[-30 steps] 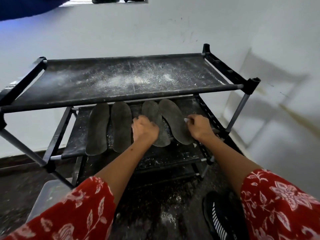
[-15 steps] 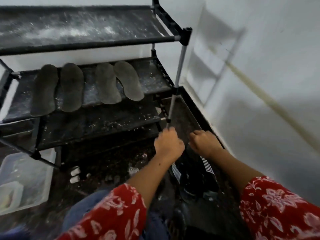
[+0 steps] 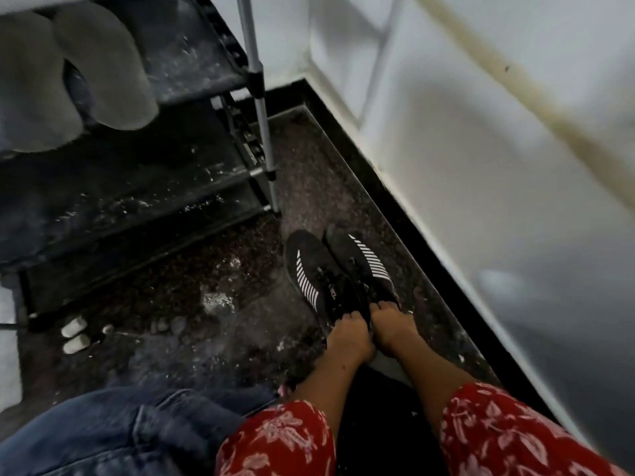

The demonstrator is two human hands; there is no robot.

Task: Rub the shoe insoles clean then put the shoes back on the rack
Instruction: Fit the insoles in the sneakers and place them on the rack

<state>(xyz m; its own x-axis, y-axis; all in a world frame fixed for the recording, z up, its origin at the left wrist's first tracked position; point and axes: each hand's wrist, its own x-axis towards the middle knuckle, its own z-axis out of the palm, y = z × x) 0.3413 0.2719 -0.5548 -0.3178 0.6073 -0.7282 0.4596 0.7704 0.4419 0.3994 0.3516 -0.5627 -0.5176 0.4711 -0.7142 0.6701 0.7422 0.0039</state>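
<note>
Hands, left hand (image 3: 348,338) and right hand (image 3: 391,329), each gripped a black white-striped knit sneaker (image 3: 311,276) lower centre, so racking looked next, needing a lift to the dusty black rack (image 3: 192,63) upper left.

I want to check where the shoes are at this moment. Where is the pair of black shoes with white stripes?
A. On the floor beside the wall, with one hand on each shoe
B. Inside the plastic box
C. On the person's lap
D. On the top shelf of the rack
A: the black shoes stand on the floor by the wall, the left hand and right hand gripping their heel ends.
</note>
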